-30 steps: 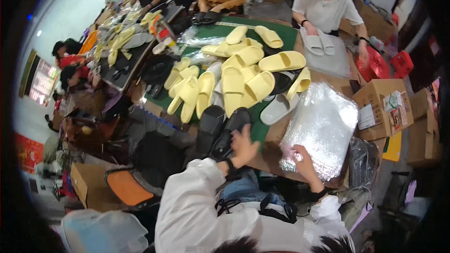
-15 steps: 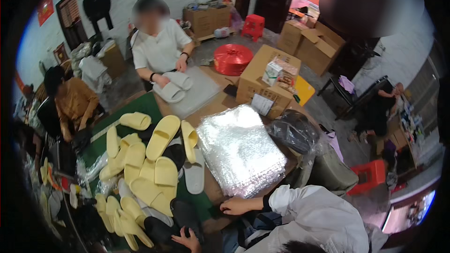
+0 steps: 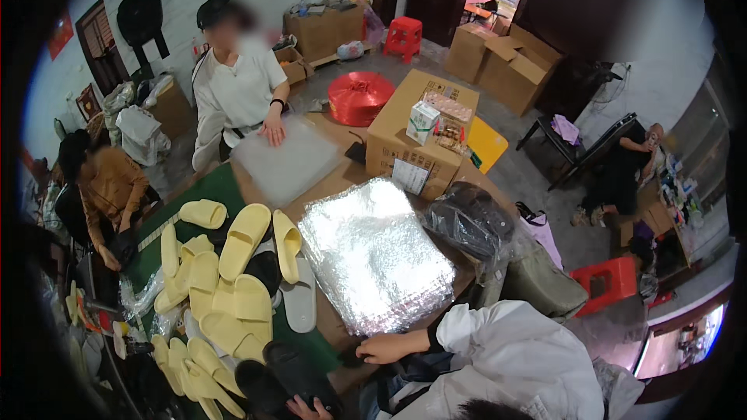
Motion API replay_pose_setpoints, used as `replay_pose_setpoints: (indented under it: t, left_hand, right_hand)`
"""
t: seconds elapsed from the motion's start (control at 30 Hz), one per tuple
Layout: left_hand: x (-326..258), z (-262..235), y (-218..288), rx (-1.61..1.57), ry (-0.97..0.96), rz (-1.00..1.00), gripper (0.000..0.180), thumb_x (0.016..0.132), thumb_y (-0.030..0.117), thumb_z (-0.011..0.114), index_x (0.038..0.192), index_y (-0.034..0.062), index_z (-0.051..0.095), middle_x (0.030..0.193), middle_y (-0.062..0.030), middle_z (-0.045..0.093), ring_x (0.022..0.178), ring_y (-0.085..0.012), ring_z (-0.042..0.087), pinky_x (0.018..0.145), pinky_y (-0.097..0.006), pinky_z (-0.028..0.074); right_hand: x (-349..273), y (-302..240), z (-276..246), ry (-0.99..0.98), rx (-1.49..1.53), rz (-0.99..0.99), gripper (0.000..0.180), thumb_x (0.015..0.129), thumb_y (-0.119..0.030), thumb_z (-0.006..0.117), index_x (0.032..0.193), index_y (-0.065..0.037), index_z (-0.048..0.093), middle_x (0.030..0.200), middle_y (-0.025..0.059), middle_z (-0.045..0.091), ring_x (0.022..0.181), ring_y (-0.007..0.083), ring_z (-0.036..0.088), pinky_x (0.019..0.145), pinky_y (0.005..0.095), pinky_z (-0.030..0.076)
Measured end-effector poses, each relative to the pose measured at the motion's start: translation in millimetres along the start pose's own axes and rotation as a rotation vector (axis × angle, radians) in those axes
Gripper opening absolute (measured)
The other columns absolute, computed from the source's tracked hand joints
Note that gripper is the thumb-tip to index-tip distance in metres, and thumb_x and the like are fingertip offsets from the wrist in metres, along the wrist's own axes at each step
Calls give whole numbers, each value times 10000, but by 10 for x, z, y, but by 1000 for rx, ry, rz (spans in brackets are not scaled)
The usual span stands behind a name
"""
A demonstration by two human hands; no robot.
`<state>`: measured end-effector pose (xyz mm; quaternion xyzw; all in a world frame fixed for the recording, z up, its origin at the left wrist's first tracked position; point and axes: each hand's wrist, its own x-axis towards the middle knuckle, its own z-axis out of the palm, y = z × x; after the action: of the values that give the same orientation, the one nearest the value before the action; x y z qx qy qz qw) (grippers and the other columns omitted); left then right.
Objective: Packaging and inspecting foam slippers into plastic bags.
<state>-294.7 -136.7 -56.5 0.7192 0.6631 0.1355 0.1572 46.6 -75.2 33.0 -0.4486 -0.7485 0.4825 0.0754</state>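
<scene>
At the lower edge, my left hand [image 3: 309,408] has its fingers closed round the near end of a black slipper [image 3: 294,362]. Another dark slipper [image 3: 259,389] lies beside it. My right hand [image 3: 380,348], reaching out from a white sleeve, rests with curled fingers by the near corner of a stack of silver bubble-foil sheets [image 3: 377,253]; nothing shows in it. To the left is a heap of pale yellow slippers [image 3: 245,241], with a light grey slipper [image 3: 299,295] at its right side.
Across the table a co-worker [image 3: 233,85] in white lays a hand on clear plastic sheets [image 3: 284,159]. A carton [image 3: 420,128], a red twine roll [image 3: 360,99] and bagged dark slippers [image 3: 471,218] stand along the far and right sides. Another person [image 3: 117,187] sits at left.
The view has swung slightly to the right. My left hand's fingers have closed on the black slipper. The co-worker's pair of grey slippers is gone from the plastic sheets.
</scene>
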Motion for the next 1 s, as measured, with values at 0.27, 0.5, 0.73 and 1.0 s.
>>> replay_pose_setpoints:
  t: [0.27,0.5,0.73,1.0]
  left_hand:
    - [773,-306,2128,-552,-88,216,546,842,183,584,1293,-37,369,1355,-350,221,1234,-472,264,1026,-495,219]
    - [1396,384,3645,-817,-203,186,540,840,184,570,1302,-14,373,1186,-258,427,1085,-403,399,938,-423,333]
    - [1527,758,3475,-221,-471,465,366,831,245,536,1126,27,548,1112,-206,542,996,-367,520,895,-423,398]
    - [1302,982,2658,225,-309,616,273,771,145,510,1008,93,635,1281,-258,415,1162,-362,427,907,-402,405]
  right_hand:
    - [-537,253,-623,467,403,139,366,776,-321,571,953,0,557,827,205,622,734,321,621,677,389,481]
    - [-891,1089,-1259,1133,361,303,298,916,-304,477,1100,-69,464,839,181,609,735,332,613,658,390,460]
    - [-741,1749,-1325,1218,-109,387,211,812,-186,538,989,-87,599,1079,164,575,1008,371,520,828,438,416]
    - [-179,1436,-962,676,-278,285,318,739,-317,609,959,-93,664,1346,287,325,1291,424,232,1044,512,201]
